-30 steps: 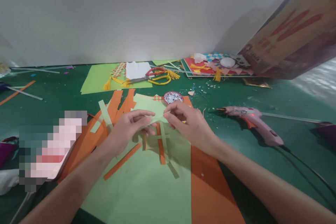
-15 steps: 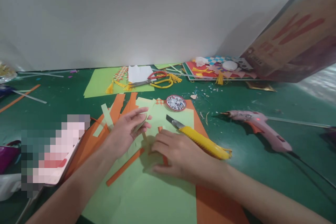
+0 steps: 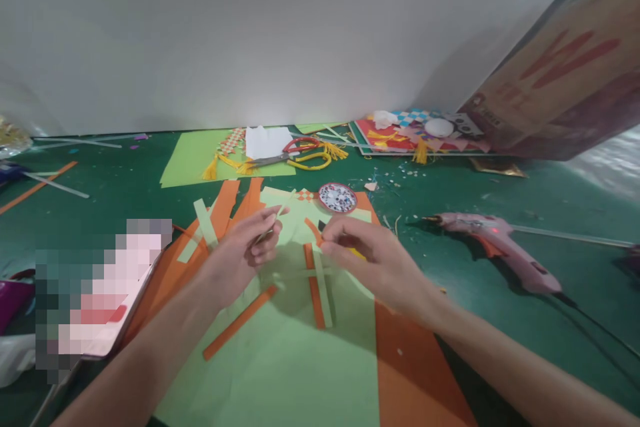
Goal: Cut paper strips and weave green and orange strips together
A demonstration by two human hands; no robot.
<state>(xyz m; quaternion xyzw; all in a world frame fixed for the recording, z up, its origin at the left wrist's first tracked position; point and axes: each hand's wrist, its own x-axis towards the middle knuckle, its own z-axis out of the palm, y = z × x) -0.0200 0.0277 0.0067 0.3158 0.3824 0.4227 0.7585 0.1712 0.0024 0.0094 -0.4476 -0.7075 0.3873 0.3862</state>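
Note:
My left hand (image 3: 243, 248) is closed, pinching a thin light green paper strip (image 3: 281, 208) that sticks up and to the right. My right hand (image 3: 373, 258) is closed in a pinch on the end of a curved orange paper strip (image 3: 313, 228). Both hands hover above a light green sheet (image 3: 280, 360). Between them on that sheet lie an orange strip (image 3: 315, 290) and a pale green strip (image 3: 323, 290), side by side. A yellow utility knife (image 3: 357, 253) is almost wholly hidden under my right hand.
An orange sheet (image 3: 417, 373) lies under the green one. A pink glue gun (image 3: 495, 243) with its cord lies at the right. A round tub of googly eyes (image 3: 337, 198) sits beyond my hands. Scissors (image 3: 280, 157) and tasselled paper crafts lie at the back. A blurred flat object (image 3: 100, 293) lies at the left.
My right hand has risen off the green sheet and now pinches the orange strip, covering the yellow knife. My left hand has closed on the green strip.

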